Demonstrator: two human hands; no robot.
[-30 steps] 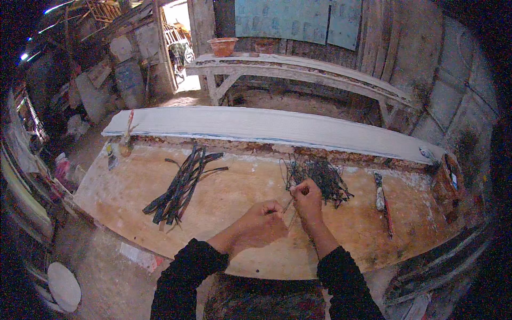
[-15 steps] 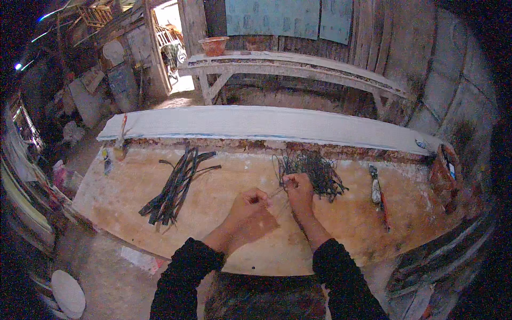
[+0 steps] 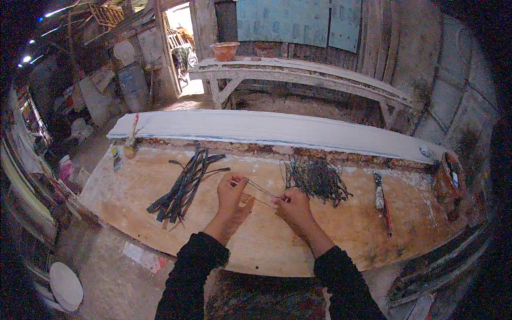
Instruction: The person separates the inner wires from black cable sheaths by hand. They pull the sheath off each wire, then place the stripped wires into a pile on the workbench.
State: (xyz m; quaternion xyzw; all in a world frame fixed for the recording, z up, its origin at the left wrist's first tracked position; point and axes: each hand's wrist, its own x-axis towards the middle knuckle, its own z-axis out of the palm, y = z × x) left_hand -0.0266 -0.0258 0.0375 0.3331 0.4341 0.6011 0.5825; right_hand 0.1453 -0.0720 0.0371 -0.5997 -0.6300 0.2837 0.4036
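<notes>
Gripping between thumb and fingers, our left hand and right hand share one thin dark strand, apparently doubled, held over the pale brown wooden table. Leftmost of what we describe, a loose bundle of flat black strips lies to the left of our left hand, the nearer of the two, with its long axis slanting from far right to near left. Next, the strand spans the gap between our hands: from the left grip it runs right and toward us, so its long axis slants from far left to near right, and its right end meets the right grip. Whether any tail extends past the fingers, we cannot tell. Farther right, a tangled heap of thin dark strands lies just beyond and to the right of our right hand, the nearer one; its pieces point various ways.
</notes>
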